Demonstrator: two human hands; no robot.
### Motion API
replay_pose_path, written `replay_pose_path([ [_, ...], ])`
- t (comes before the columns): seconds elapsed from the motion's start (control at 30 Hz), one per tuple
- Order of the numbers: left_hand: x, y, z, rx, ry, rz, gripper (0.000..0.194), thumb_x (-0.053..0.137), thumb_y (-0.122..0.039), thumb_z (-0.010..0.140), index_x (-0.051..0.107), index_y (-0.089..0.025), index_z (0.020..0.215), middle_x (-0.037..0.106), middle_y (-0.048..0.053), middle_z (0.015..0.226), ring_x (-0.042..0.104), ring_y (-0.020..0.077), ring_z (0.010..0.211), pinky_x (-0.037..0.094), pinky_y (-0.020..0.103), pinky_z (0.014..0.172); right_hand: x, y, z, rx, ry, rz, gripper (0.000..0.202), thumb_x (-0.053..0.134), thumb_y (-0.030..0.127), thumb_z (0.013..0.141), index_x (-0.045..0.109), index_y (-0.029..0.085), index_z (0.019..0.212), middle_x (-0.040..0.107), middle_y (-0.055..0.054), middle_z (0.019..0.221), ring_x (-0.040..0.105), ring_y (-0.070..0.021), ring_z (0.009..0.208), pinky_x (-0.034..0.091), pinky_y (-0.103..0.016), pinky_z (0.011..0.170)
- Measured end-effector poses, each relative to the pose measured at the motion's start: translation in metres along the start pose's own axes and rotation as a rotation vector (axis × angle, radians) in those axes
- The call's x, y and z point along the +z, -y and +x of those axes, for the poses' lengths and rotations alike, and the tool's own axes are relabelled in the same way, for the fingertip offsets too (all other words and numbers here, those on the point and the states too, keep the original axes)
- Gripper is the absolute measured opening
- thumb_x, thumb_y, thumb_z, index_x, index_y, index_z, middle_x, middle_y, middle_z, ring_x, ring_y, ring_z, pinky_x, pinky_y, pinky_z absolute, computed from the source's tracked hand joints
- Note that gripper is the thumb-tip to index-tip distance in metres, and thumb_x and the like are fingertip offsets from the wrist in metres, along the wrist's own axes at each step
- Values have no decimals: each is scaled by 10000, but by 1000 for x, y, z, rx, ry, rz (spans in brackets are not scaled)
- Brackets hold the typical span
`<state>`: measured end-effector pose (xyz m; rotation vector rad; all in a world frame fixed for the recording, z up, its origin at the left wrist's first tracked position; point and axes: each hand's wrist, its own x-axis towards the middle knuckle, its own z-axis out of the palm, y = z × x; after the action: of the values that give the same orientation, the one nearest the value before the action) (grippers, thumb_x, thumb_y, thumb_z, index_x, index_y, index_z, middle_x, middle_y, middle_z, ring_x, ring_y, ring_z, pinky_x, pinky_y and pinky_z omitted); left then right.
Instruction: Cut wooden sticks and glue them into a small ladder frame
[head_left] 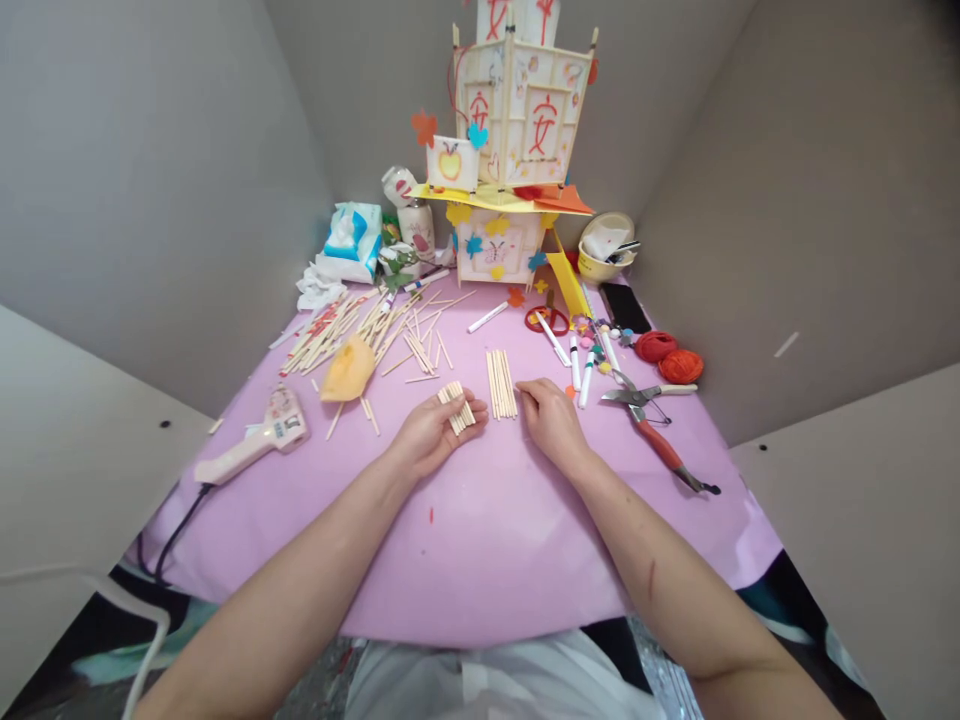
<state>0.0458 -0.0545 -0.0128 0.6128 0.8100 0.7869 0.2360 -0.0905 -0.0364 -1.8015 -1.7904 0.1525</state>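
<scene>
My left hand (448, 420) is closed around a small bundle of short wooden sticks (456, 408), which lie across its palm under the thumb. To the right of that hand, a row of longer wooden sticks (501, 384) lies side by side on the purple tablecloth. My right hand (553, 418) rests just right of this row, its fingers curled and pinched together near the outermost stick. Whether a stick is between those fingertips is hidden from me.
A paper-and-stick tower (517, 120) stands at the back. Loose sticks (337, 335), a yellow crumpled piece (349, 368) and a glue gun (262, 430) lie left. On the right are pruning shears (660, 440), red yarn balls (679, 365), markers (587, 378), red-handled scissors (547, 320) and a phone (625, 306).
</scene>
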Motion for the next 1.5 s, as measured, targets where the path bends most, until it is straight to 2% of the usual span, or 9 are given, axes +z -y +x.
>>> replay_pose_path([
  [0.2,-3,1,2,-1,28,-9,98,517,-89,842,608,-110,875,688,87,791,688,176,707,558,329,719,-6,-2,-3,-128,-14,126,362,383,106,865,625,174,1125,641,-79,1162,533,-190,1095,392,-339,983],
  [0.4,-3,0,0,-35,22,-40,111,505,-86,848,609,-105,882,690,93,803,693,186,716,560,342,721,-70,-42,-33,-1,-221,-126,411,496,315,862,534,194,1253,541,-110,1297,444,-254,1226,312,-438,1063],
  [0.53,-2,-1,-1,-34,15,-34,107,510,-88,847,607,-107,888,692,97,800,692,186,710,560,353,730,-99,-99,-64,188,-114,-444,681,489,516,845,345,182,1421,284,-137,1501,251,-342,1361,266,-511,1077],
  [0.77,-3,1,0,-30,28,-36,102,521,-86,839,609,-105,888,690,97,797,691,187,713,559,351,731,-85,-138,-72,338,129,-534,554,245,519,929,346,291,1424,329,-79,1496,328,-347,1331,321,-579,1017],
  [0.97,-4,1,-4,-1,88,8,71,549,-119,835,609,-122,872,672,75,774,667,161,687,541,339,744,-85,-104,-50,304,-79,-449,577,397,469,889,425,142,1363,423,-194,1406,368,-356,1301,321,-550,1028],
  [1.1,-2,2,-20,-151,585,213,119,638,-240,810,621,-123,804,599,30,641,592,124,608,505,355,824,-74,-47,-12,25,-54,-128,499,509,413,857,496,162,1287,549,-163,1283,501,-301,1193,395,-460,992],
  [1.23,1,10,-32,-410,955,413,283,676,-428,761,613,-152,754,580,21,634,568,147,627,481,376,833,-36,23,37,-159,263,25,585,624,359,795,442,192,1326,555,-127,1278,557,-239,1122,440,-372,933],
  [1.33,0,13,-31,-445,1008,442,332,687,-486,730,599,-166,732,573,9,643,559,149,631,468,368,830,0,61,69,-167,368,-66,665,720,394,700,483,146,1270,568,-166,1226,553,-265,1106,447,-347,885],
  [1.5,-6,8,-23,-386,991,397,350,689,-495,727,600,-159,768,591,20,667,573,154,643,460,379,823,52,95,110,-108,384,-129,363,707,319,722,625,91,993,629,-185,1014,613,-244,880,461,-304,734],
])
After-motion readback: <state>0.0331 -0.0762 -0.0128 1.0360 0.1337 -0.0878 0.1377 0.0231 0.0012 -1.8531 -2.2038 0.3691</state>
